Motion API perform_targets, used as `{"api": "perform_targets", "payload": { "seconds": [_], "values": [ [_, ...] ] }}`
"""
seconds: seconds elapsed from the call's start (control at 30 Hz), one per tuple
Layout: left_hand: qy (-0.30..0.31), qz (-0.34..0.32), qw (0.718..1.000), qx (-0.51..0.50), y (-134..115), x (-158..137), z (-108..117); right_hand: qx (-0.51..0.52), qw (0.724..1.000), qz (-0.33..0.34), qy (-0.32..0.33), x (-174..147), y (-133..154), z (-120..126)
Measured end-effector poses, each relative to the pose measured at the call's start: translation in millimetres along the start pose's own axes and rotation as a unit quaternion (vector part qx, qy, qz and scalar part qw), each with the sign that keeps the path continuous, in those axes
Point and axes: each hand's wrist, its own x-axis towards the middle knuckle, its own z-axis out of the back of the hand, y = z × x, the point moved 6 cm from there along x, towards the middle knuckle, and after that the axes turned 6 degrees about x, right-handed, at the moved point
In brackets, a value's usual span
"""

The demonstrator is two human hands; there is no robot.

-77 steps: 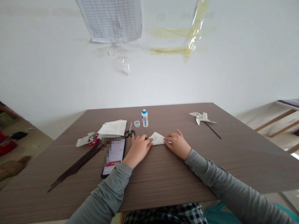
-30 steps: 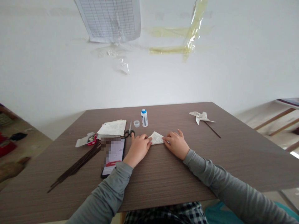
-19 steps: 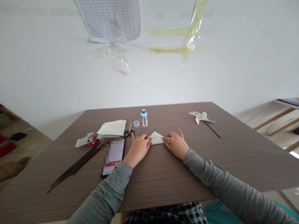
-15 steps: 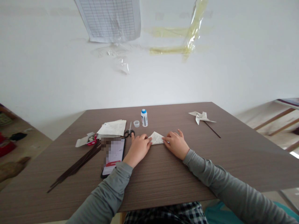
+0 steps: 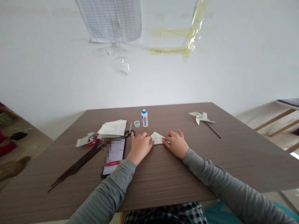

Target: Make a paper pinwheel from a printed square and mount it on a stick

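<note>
A piece of printed paper [image 5: 157,138], folded into a triangle with its point away from me, lies flat on the table between my hands. My left hand [image 5: 140,146] is closed at the paper's left corner, its fingertips pressing there. At the right corner, my right hand [image 5: 177,144] pinches the paper between thumb and fingers. The fingertips cover both corners. Beyond the paper stands a white bottle with a blue cap [image 5: 144,118], with a small clear cup-like cap [image 5: 137,124] beside it. Scissors with black handles [image 5: 130,130] lie just past my left hand.
A stack of printed paper sheets [image 5: 112,128] and an opened small red-and-white box [image 5: 92,139] sit at the left. Dark thin sticks [image 5: 74,166] and a phone [image 5: 114,158] lie nearer. A paper pinwheel on a stick [image 5: 202,118] rests at the right of the table [image 5: 158,183].
My left hand has slid slightly to the right along the paper's left corner, covering a little more of it. My right hand stays at the right corner.
</note>
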Motion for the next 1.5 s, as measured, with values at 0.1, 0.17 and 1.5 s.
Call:
{"api": "perform_targets", "payload": {
  "seconds": [0.1,0.17,1.5],
  "values": [
    [0.002,0.0,1.0,0.008,-2.8,-0.3,2.6,0.002,1.0,-0.016,0.001,0.4,3.8,1.8],
    [0.003,0.001,1.0,0.011,-4.3,-0.5,4.2,0.002,1.0,-0.024,-0.001,0.3,5.4,3.0],
    [0.054,0.009,0.998,0.042,-8.6,10.7,-2.2,0.021,0.998,-0.037,0.035,-1.3,12.3,5.4]
  ]
}}
